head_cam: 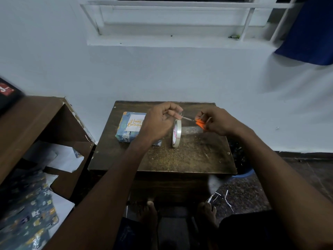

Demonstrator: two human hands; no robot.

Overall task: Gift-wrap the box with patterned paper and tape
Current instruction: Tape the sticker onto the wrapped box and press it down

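A box (130, 127) wrapped in blue patterned paper with a "Happy Birthday" label lies at the back left of the small brown table (189, 156). A roll of clear tape (176, 133) hangs upright just right of it. My left hand (160, 121) pinches the pulled-out tape end above the roll. My right hand (214, 121) grips orange-handled scissors (198, 122), whose blades point left at the tape strip between my hands.
A brown shelf unit (36, 123) stands to the left, with loose patterned paper (30, 213) and white sheets on and below it. A blue bin (243, 170) sits at the table's right. Paper scraps (221, 197) lie on the floor near my feet. A wall stands behind.
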